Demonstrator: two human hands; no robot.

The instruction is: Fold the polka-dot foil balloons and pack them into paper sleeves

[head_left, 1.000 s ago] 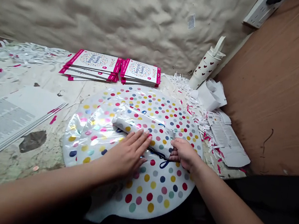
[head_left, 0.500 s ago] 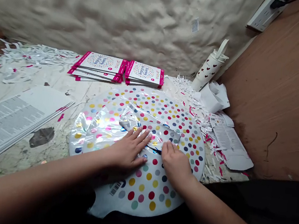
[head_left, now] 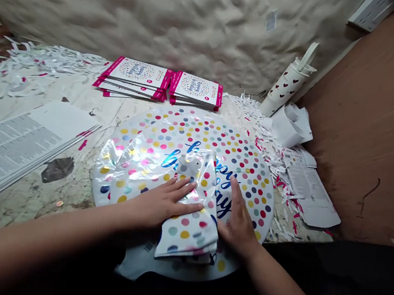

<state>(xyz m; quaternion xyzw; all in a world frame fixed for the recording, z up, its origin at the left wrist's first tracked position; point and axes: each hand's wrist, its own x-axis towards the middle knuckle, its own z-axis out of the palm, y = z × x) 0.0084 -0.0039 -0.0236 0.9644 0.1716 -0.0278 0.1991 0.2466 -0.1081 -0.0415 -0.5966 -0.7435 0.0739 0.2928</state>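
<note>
Flat round foil balloons [head_left: 253,167] with coloured dots and blue lettering lie overlapping in front of me. On top rests a folded foil balloon [head_left: 188,234], a narrow upright bundle with a loose, layered lower end. My left hand [head_left: 169,202] lies flat across its left side, fingers stretched out, pressing on it. Along the bundle's right edge stands my right hand [head_left: 239,226], its fingers extended and the thumb side close to the foil. Whether the right hand touches the bundle I cannot tell exactly.
Two stacks of pink-edged packets [head_left: 136,74] stand at the back. Printed card sleeves [head_left: 16,151] lie at left, more card [head_left: 313,195] at right. Paper shreds [head_left: 54,66] cover both rear sides. A heart-patterned bottle [head_left: 286,84] stands near a paper roll [head_left: 291,126] by the brown side wall.
The folded foil was lying crosswise and now sits lengthwise as a narrower bundle, uncovering blue lettering beneath. My right hand has gone from closed fingers to extended ones.
</note>
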